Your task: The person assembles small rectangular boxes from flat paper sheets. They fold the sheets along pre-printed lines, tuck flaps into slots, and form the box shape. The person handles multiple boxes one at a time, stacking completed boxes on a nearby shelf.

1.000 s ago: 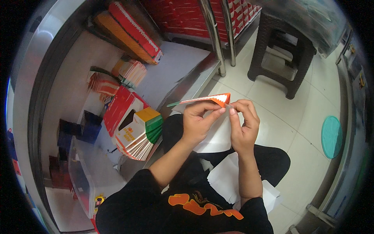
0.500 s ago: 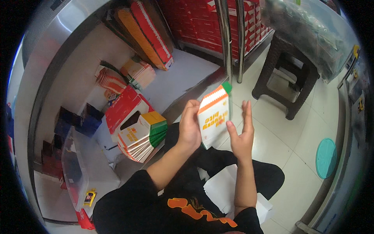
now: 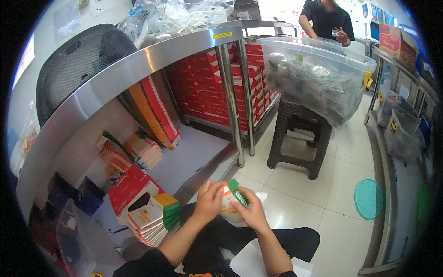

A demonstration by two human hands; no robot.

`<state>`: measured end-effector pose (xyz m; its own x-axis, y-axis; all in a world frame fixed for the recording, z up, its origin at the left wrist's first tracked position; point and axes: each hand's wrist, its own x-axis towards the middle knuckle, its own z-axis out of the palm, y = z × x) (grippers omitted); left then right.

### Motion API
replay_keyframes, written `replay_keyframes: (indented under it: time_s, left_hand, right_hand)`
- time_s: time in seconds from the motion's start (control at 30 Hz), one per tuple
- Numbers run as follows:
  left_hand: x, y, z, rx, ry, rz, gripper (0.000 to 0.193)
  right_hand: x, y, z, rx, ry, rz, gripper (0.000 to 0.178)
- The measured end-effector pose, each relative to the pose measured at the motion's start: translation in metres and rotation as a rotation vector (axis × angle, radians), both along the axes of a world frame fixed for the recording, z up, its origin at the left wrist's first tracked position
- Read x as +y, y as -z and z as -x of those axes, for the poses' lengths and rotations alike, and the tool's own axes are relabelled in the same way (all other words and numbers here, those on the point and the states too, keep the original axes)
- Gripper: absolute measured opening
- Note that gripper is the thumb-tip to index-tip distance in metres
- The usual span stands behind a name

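Above my lap, a small white, orange and green carton (image 3: 227, 203) is held between both hands. My left hand (image 3: 210, 199) grips its left side, fingers curled at the upper edge. My right hand (image 3: 252, 211) closes on the green end at the right, its thumb near a serrated edge. My fingers partly hide the carton, so its full shape does not show. To the left of my left forearm, a fanned stack of similar flat cartons (image 3: 152, 217) leans against a red and white box (image 3: 131, 190). White sheets (image 3: 247, 261) rest on my lap.
A dark plastic stool (image 3: 300, 136) supports a clear bin (image 3: 318, 76) of small packets. Under the steel table (image 3: 152, 62) stand stacked red boxes (image 3: 198, 87). A teal round lid (image 3: 369, 199) lies on the floor at right. Another person (image 3: 327, 21) stands behind the bin.
The view has tilted up, bringing the tabletop and another person into sight. My right hand, open beside the carton before, has closed on its green end. The carton is turned and lower in the picture.
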<state>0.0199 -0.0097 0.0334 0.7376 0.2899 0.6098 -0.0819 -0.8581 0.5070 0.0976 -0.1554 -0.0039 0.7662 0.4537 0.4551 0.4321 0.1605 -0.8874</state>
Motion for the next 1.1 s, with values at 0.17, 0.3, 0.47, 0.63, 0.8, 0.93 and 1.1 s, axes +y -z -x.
replay_keyframes:
  time_s: [0.17,0.3,0.47,0.63,0.8,0.93,1.1]
  left_hand:
    - [-0.003,0.025,-0.002,0.041,-0.064,-0.078,0.013]
    - [-0.001,0.016,-0.004,0.011,0.038,-0.121,0.024]
    - [-0.003,-0.008,-0.001,-0.108,0.179,-0.189,0.025]
    - [-0.011,-0.023,-0.003,-0.184,0.194,-0.218,0.025]
    - [-0.023,-0.029,-0.001,-0.08,0.245,-0.177,0.024]
    - [-0.025,-0.03,0.008,0.029,0.183,-0.172,0.024]
    - [-0.033,-0.047,0.031,0.072,0.154,-0.234,0.027]
  right_hand:
    - [-0.002,0.032,-0.01,0.334,-0.065,-0.089,0.014]
    - [-0.006,0.028,-0.018,0.402,-0.225,-0.081,0.014]
    - [-0.013,0.013,-0.018,0.711,-0.72,-0.223,0.016]
    - [-0.017,0.014,-0.022,0.653,-0.84,-0.183,0.015]
    - [-0.03,-0.004,-0.013,0.648,-0.758,-0.168,0.011]
    - [-0.021,0.001,-0.005,0.406,-0.507,-0.128,0.008]
    - [-0.024,-0.01,0.015,0.234,-0.423,-0.097,0.019]
